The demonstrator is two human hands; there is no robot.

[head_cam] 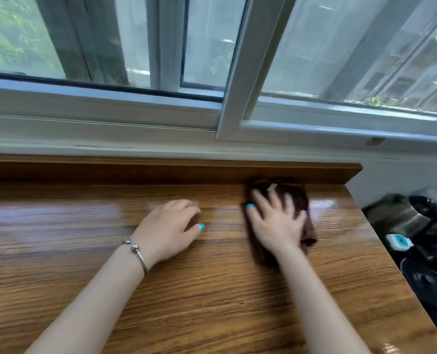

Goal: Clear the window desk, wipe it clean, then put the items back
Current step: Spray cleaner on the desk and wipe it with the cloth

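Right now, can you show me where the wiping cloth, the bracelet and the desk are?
cloth [304,200]: head view, on its far right part beside the right hand's fingertips.
bracelet [137,250]: head view, on the bead at the left wrist.
desk [212,302]: head view, on bare wood between the forearms.

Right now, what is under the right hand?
A dark brown cloth lies under the right hand, whose spread fingers press it onto the wooden desk. The desk surface beneath the cloth is hidden.
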